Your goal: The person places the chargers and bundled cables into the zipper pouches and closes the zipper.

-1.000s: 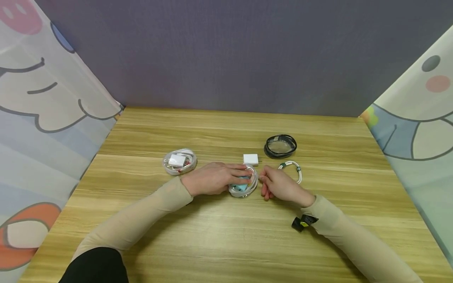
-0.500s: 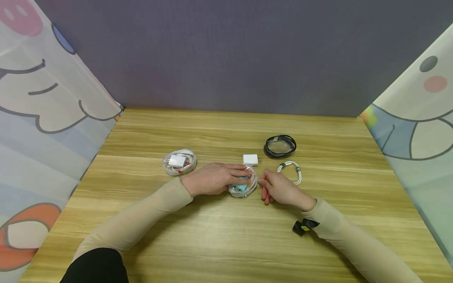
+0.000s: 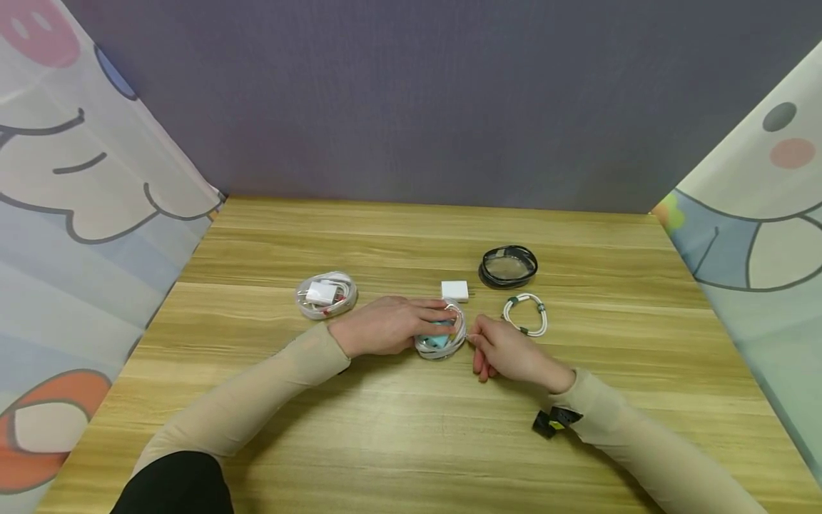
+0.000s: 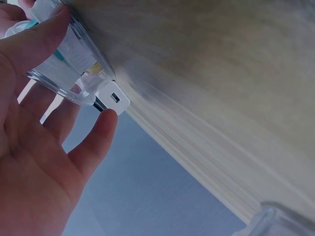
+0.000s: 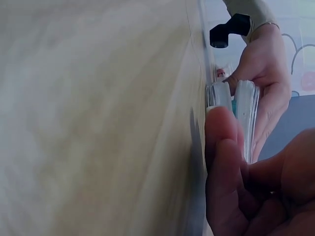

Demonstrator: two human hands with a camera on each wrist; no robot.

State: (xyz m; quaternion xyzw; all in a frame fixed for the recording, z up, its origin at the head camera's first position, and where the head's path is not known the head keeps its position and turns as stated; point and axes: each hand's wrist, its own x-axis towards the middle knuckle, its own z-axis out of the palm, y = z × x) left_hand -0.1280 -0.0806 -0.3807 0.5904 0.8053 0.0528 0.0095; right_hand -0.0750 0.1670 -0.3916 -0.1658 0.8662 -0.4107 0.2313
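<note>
My left hand holds a clear oval case against the table, fingers over its top. Inside are a coiled white cable and a light blue item. In the left wrist view the thumb lies on one face of the case, with fingers on the other side. At the right edge of the case, my right hand pinches a tiny pale tab, apparently a zipper pull. In the right wrist view a gap parts the two halves of the case; curled fingers mostly hide the tab.
A white plug adapter lies just behind the case. Farther right are a black-rimmed oval case and a white cable loop with dark green ties. Another clear case holding a white adapter and cable sits left. A grey panel stands behind.
My right hand has slid a little toward the front along the right edge of the case, showing more of the white cable loop. The left hand has stayed in place.
</note>
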